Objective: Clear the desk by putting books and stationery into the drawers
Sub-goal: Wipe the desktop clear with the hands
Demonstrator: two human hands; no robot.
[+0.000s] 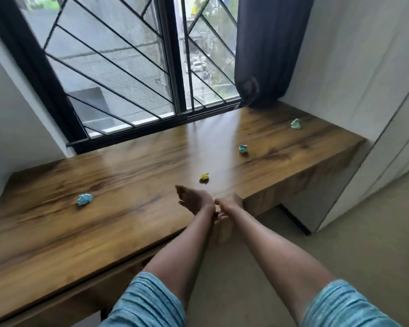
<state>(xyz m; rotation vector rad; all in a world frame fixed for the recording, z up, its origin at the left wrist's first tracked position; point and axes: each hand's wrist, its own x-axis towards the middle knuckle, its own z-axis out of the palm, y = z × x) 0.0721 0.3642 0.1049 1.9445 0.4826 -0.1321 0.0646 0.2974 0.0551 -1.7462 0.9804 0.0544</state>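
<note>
Your left hand (194, 200) hovers wide and empty at the table's (128, 208) near edge; your right hand (229, 204), close beside it, is too blurred to tell. The yellow paper ball (204, 177) lies just beyond both, nearer your left hand, round with no long axis. Bare wood rings it, and the blue paper ball (84, 199) sits well left of it.

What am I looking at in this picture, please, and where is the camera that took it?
No machine here: one wide-angle camera, worn on a person's head, looks forward and down at their own bare forearms. The left hand and right hand meet at the front edge of a wooden desk under a barred window. Four crumpled papers lie on it: a blue ball at the left, a yellow ball just beyond the hands, a teal ball and a pale green ball farther right. The left hand looks open and empty; the right is too blurred to tell.
</note>
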